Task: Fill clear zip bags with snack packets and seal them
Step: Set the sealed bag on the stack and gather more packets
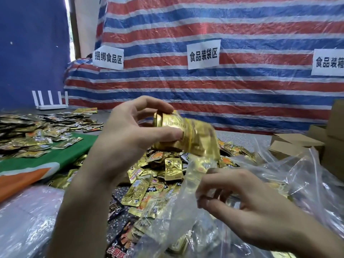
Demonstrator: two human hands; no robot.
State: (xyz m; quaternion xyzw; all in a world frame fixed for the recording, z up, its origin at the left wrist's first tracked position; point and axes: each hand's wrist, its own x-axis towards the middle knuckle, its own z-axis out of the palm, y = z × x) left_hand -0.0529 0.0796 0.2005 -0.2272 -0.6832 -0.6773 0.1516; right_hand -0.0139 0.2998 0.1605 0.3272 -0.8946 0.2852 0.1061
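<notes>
- Gold snack packets (188,135), stacked, sit clamped in my left grip (128,135), raised above the tabletop pile (163,175), ready for loading.
- My right grip (247,207) pinches the clear zip bag (178,207) below, likely keeping its mouth open.

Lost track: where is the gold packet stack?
Head view, centre: the left hand grips the gold packet stack above the packet pile, up-left of the clear bag.

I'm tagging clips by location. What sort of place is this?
Probably a makeshift food-packing station: a white paper sign reading "food bagging area" in Chinese is taped to a red, white and blue striped tarpaulin, with heaps of small gold foil snack packets and clear plastic zip bags.
</notes>
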